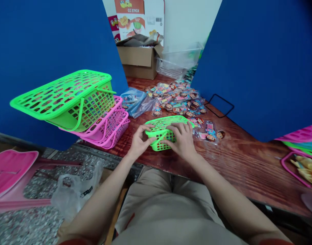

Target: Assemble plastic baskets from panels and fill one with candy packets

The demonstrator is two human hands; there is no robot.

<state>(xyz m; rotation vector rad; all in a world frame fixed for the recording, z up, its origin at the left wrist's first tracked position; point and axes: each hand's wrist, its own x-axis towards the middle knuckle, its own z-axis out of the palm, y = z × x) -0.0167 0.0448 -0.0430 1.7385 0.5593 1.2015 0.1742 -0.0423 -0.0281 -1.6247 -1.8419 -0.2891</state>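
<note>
Head view: left hand (142, 141) and right hand (181, 139) closed on opposite sides of small green plastic basket (161, 136), 2-sided grip keeping it steady over wooden tabletop (237, 160), just beside cartoon-face packets (177, 102).

Bright, even indoor light leaves only soft shadows beneath the small green plastic basket (158, 147), and a faint sheen lies on the varnished wooden table (243, 163). Wide-angle distortion stretches the left forearm (102, 200) at the near edge; the far cardboard box (138, 58) looks slightly soft.
</note>
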